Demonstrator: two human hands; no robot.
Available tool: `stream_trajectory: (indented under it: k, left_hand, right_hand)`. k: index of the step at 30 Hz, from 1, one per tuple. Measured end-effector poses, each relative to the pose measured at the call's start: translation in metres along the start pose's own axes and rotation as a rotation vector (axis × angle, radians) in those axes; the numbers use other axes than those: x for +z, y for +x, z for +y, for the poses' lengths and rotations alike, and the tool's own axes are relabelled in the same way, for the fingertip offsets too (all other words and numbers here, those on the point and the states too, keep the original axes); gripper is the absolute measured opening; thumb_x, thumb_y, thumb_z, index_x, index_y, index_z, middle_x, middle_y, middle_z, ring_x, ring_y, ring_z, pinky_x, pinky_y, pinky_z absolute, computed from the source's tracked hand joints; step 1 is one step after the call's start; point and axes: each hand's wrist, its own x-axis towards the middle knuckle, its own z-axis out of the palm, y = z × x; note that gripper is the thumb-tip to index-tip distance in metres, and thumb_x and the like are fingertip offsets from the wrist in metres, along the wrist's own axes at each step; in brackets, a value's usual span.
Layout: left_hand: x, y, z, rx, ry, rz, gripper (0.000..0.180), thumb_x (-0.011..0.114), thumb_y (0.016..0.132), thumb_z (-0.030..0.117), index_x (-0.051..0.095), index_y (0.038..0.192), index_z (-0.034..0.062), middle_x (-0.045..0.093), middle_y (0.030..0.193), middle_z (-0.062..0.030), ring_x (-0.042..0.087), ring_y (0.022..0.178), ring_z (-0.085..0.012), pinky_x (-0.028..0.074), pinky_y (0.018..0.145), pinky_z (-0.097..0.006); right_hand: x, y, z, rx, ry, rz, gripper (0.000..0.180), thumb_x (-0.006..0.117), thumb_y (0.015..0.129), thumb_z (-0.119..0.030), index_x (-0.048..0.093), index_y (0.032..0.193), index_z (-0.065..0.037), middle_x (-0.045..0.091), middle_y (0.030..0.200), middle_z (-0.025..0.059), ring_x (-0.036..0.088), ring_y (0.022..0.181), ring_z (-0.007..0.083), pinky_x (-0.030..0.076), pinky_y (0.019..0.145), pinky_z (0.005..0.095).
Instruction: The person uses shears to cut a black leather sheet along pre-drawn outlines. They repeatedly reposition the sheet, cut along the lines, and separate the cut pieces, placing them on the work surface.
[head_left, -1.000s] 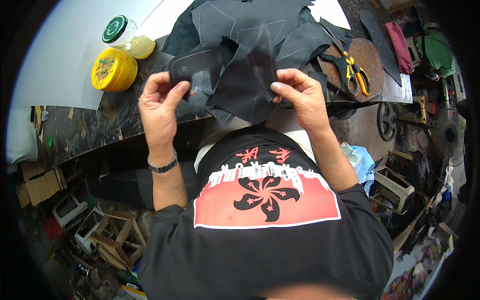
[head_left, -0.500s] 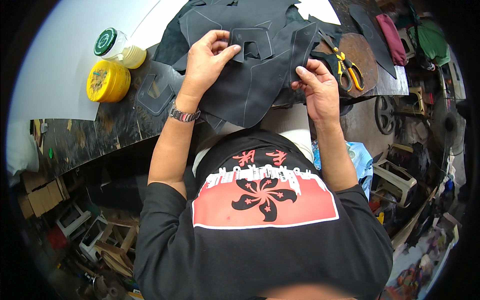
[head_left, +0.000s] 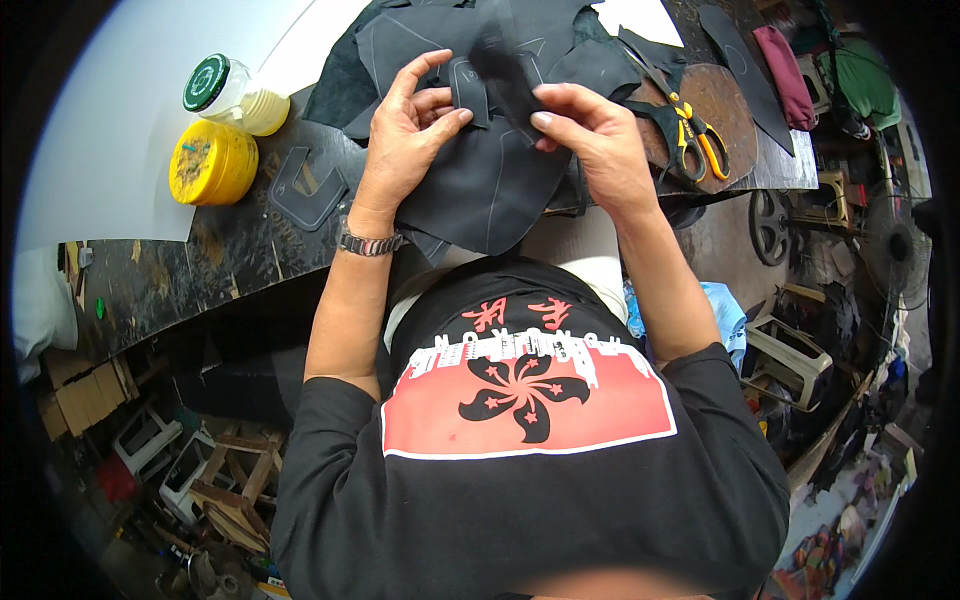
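Note:
My left hand (head_left: 405, 135) pinches the edge of a black leather cutout (head_left: 470, 92) with a pale outline, its index finger lifted. My right hand (head_left: 592, 145) grips a dark leather strip (head_left: 500, 65) between thumb and fingers. Motion blurs the strip, which crosses in front of the cutout and hides its middle. Beneath both hands, black leather sheets (head_left: 465, 200) with pale drawn lines lie in a pile and hang over the table's near edge. Right of my right hand, scissors (head_left: 690, 130) with yellow and black handles rest on a worn brown board (head_left: 735, 110).
To the left stand a yellow tub (head_left: 213, 165) and a clear jar (head_left: 235, 100) with a green lid. Another black cutout (head_left: 305, 190) lies on the dark table (head_left: 150, 285) near them. Stools (head_left: 785, 360) and a fan (head_left: 895, 250) are at the right.
My right hand has moved left and up with the dark strip, from the pile's right side to over the cutout. My left index finger has lifted from the cutout.

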Motion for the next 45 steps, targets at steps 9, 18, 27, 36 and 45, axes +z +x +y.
stream_trajectory:
  k: [9, 18, 27, 36, 45]
  left_hand:
    - [-0.011, -0.002, 0.005, -0.097, -0.115, -0.093, 0.040, 0.062, 0.082, -0.006, 0.063, 0.122, 0.0008, 0.068, 0.111, -0.0044, 0.062, 0.097, -0.0095, 0.050, 0.089, -0.024]
    - [-0.008, -0.006, 0.007, -0.213, -0.161, -0.059, 0.033, 0.073, 0.083, 0.006, 0.066, 0.115, 0.0009, 0.070, 0.099, -0.0061, 0.065, 0.085, -0.0093, 0.053, 0.079, -0.024]
    - [-0.001, -0.008, 0.002, -0.182, -0.163, 0.085, 0.020, 0.072, 0.086, 0.008, 0.068, 0.103, -0.0012, 0.069, 0.097, -0.0070, 0.068, 0.084, -0.0144, 0.059, 0.073, -0.026]
    - [-0.002, -0.015, 0.000, -0.160, -0.168, 0.161, 0.015, 0.068, 0.087, 0.003, 0.066, 0.101, -0.0023, 0.068, 0.094, -0.0098, 0.068, 0.082, -0.0172, 0.060, 0.071, -0.029]
    - [-0.002, -0.019, 0.003, -0.139, -0.135, 0.210, 0.016, 0.070, 0.085, 0.003, 0.067, 0.100, -0.0016, 0.069, 0.091, -0.0090, 0.068, 0.079, -0.0145, 0.060, 0.068, -0.026]
  right_hand:
    - [0.023, 0.026, 0.004, 0.062, -0.168, -0.145, 0.041, 0.066, 0.081, 0.004, 0.060, 0.121, -0.003, 0.059, 0.079, 0.0009, 0.056, 0.065, 0.0047, 0.048, 0.059, 0.0187]
    - [0.025, 0.025, 0.007, 0.027, -0.135, -0.117, 0.050, 0.067, 0.080, 0.006, 0.054, 0.127, -0.002, 0.060, 0.082, 0.0032, 0.058, 0.068, 0.0063, 0.049, 0.061, 0.0196]
    - [-0.003, 0.017, 0.008, -0.079, -0.114, 0.086, 0.029, 0.067, 0.086, -0.002, 0.063, 0.114, -0.001, 0.064, 0.086, 0.0027, 0.062, 0.069, 0.0070, 0.050, 0.060, 0.0192]
    - [-0.014, 0.012, 0.020, -0.034, -0.131, 0.077, 0.020, 0.067, 0.087, -0.004, 0.065, 0.107, 0.000, 0.065, 0.087, 0.0033, 0.062, 0.069, 0.0072, 0.052, 0.061, 0.0203]
    - [-0.012, 0.006, 0.013, -0.023, -0.248, 0.118, 0.014, 0.068, 0.086, -0.008, 0.068, 0.098, -0.001, 0.065, 0.077, 0.0014, 0.060, 0.064, 0.0062, 0.049, 0.058, 0.0210]
